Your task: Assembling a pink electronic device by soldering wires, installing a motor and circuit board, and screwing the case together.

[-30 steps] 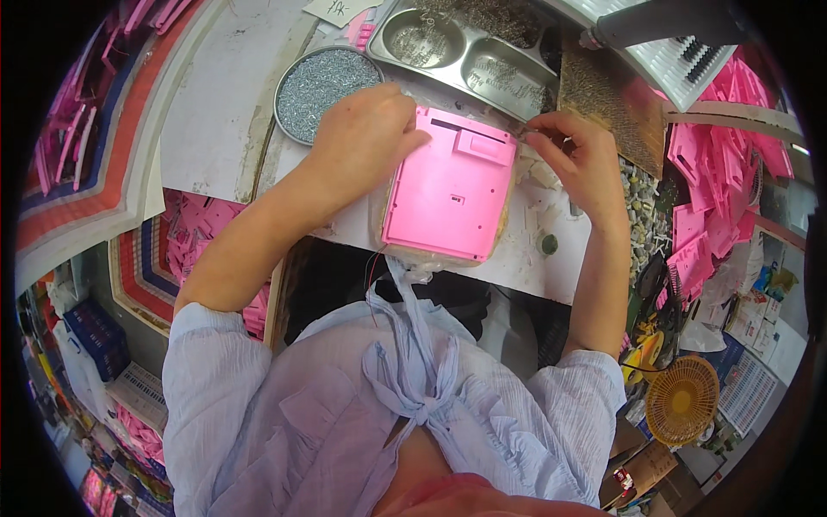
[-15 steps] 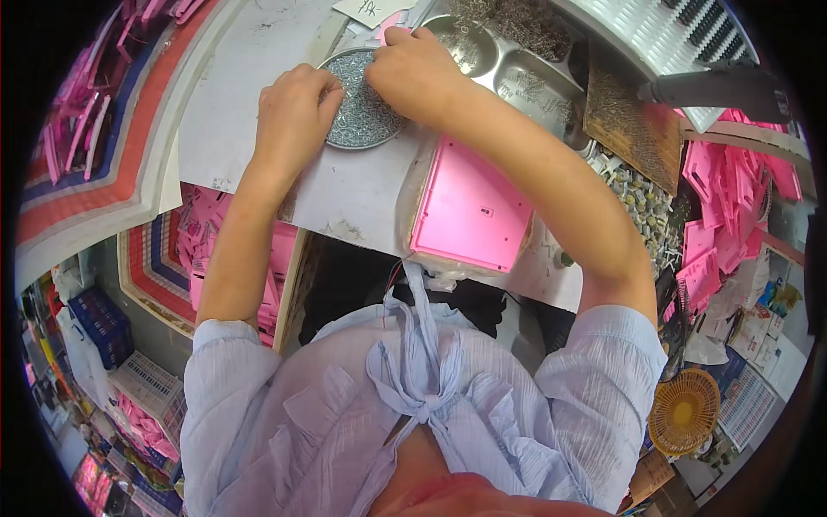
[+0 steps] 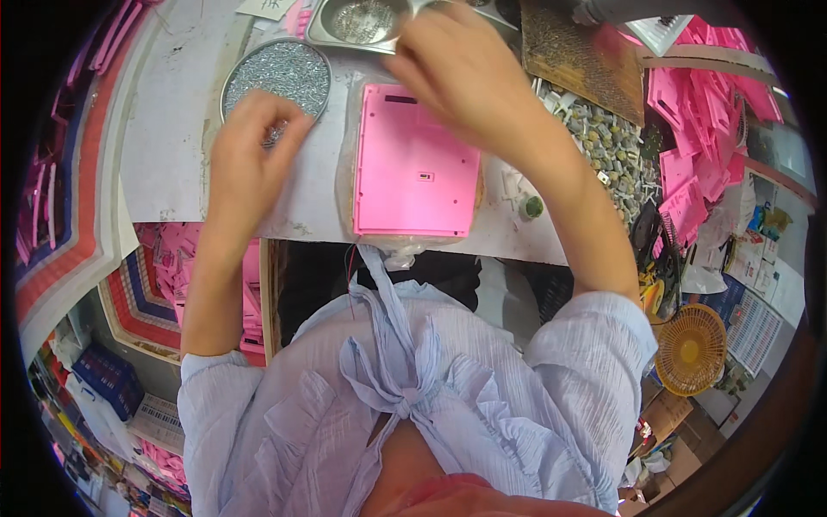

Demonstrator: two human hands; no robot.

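My left hand (image 3: 254,151) is at the near edge of a round metal dish (image 3: 225,95) full of small silver screws (image 3: 280,73). Its thumb and fingers are pinched together, and whatever is between them is too small to make out. A pink plastic panel (image 3: 409,202) with a small slot and holes lies flat before me on a clear plastic bag. Over its upper right corner hovers my right hand (image 3: 465,77), smeared by motion, with its fingertips partly hidden. Just beyond stands a steel compartment tray (image 3: 323,33) holding small metal parts.
To the right are a brown board (image 3: 594,65) strewn with tiny pieces, a heap of small white and yellowish parts (image 3: 594,151) and stacked pink panels (image 3: 685,198). An orange basket (image 3: 692,349) sits lower right. More pink pieces (image 3: 172,267) fill a drawer at left.
My right hand has moved from the screw dish toward the panel and compartment tray. My left hand remains by the dish, now at its near edge. The whole view has shifted.
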